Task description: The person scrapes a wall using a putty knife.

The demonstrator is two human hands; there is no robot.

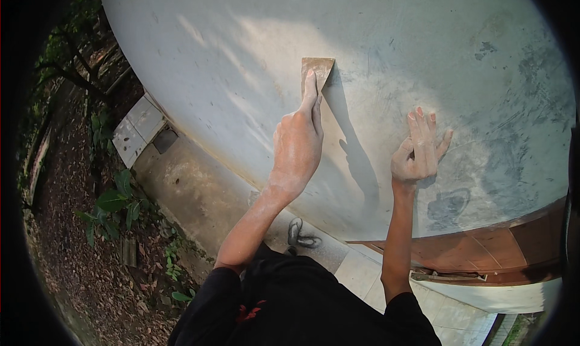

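A putty knife (317, 65) with a broad, tapering, dusty blade lies against the pale wall (241, 104). My left hand (297, 146) is closed round its handle, which the fingers mostly hide, and the index finger stretches up along the blade. To the right, my right hand (418, 149) is at the wall with its fingers extended and partly spread; I see nothing in it. Whitish dust coats both hands. Grey, blotchy smears (501, 140) mark the wall's right part, and the left hand and blade cast a long shadow on it.
Below the wall runs a concrete ledge (193, 183) with pale tiles (142, 125) at its far end. Leafy plants (118, 198) and leaf-strewn ground (90, 243) lie left. Dark sandals (302, 234) show near my body. A reddish-brown panel (483, 252) stands lower right.
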